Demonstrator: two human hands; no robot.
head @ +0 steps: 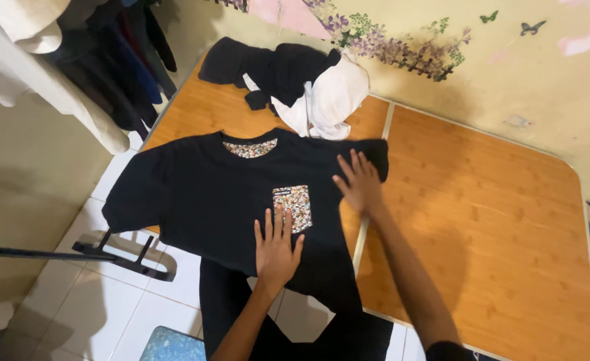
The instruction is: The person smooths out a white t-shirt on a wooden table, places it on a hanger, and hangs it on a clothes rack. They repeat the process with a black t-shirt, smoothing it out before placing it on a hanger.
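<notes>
A black T-shirt with a patterned chest pocket and patterned neck lining lies spread face up across the near left edge of a wooden folding table. My left hand rests flat on the shirt just below the pocket, fingers apart. My right hand presses flat on the shirt's right shoulder and sleeve area, fingers spread. Neither hand grips anything.
A heap of black and white garments lies at the table's far left corner. Clothes hang on a rack at upper left. A black stand foot sits on the white tiled floor. A blue stool is below.
</notes>
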